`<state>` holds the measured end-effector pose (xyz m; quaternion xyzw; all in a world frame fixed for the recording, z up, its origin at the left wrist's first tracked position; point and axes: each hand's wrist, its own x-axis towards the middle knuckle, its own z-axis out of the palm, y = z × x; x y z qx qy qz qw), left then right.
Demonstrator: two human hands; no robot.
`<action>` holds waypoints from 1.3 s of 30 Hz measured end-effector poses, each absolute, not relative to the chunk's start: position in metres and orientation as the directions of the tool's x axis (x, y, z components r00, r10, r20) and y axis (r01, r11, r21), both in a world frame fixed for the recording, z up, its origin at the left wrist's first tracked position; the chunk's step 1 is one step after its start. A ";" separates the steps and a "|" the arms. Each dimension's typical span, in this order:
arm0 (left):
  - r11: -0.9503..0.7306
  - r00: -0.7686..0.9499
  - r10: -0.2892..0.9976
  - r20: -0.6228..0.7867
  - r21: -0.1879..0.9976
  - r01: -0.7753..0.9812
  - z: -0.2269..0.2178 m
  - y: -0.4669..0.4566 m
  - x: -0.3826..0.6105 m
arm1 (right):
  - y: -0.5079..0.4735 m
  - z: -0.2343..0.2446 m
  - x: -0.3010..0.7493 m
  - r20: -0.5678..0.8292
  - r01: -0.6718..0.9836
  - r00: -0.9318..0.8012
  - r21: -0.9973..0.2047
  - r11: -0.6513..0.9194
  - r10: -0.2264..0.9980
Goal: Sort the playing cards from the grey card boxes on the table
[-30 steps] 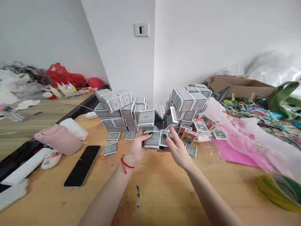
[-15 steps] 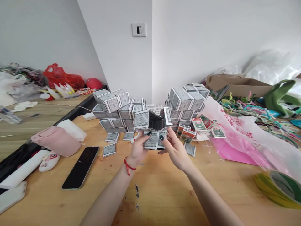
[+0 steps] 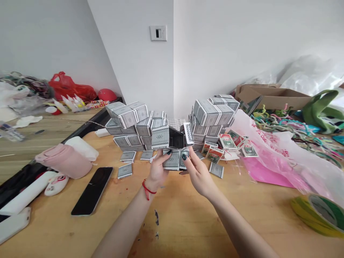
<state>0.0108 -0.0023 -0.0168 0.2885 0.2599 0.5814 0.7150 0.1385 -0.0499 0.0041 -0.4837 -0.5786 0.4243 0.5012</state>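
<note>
Between my hands is a box folded from grey-patterned playing cards (image 3: 160, 137), its dark inside facing up and its card flaps standing out. My left hand (image 3: 159, 166) grips its left front, thumb on the front face. On the right, my right hand (image 3: 198, 168) pinches the right front card with thumb and fingers; some fingertips are hidden behind it. Stacks of similar card boxes stand behind, one on the left (image 3: 129, 116) and one on the right (image 3: 208, 113). Loose folded cards (image 3: 125, 171) lie to the left, and another folded card (image 3: 216, 170) to the right.
Red-and-green card packs (image 3: 227, 142) lie beside the right stack, near a pink plastic bag (image 3: 264, 168). A roll of tape (image 3: 319, 215) is at the right front. To the left are a black phone (image 3: 92, 191), a pink pouch (image 3: 64, 161) and a white roll (image 3: 29, 193).
The card box has shifted very slightly left, and its right flap leans a little further inward. My right hand has moved slightly left with it; both hands keep their hold.
</note>
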 end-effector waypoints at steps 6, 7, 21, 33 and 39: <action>0.131 0.156 0.987 -0.033 0.731 -0.670 -0.017 -0.001 0.009 | -0.050 0.000 0.137 0.236 0.241 -0.031 -0.941 0.236 0.971; 0.131 0.157 0.987 -0.034 0.735 -0.666 -0.017 -0.001 0.008 | -0.050 0.000 0.137 0.255 0.262 -0.025 -0.932 0.252 0.967; 0.071 0.150 0.989 0.013 0.837 -0.543 -0.029 -0.001 0.007 | -0.051 0.005 0.134 0.240 0.252 0.091 -0.944 0.211 0.966; -0.093 0.189 0.968 0.163 0.938 -0.333 -0.035 -0.010 0.012 | -0.047 -0.004 0.135 0.159 0.228 0.334 -0.970 0.084 0.929; -0.145 0.236 0.949 0.211 0.952 -0.270 -0.036 -0.010 0.011 | -0.047 0.003 0.135 0.185 0.191 0.322 -0.973 0.128 0.929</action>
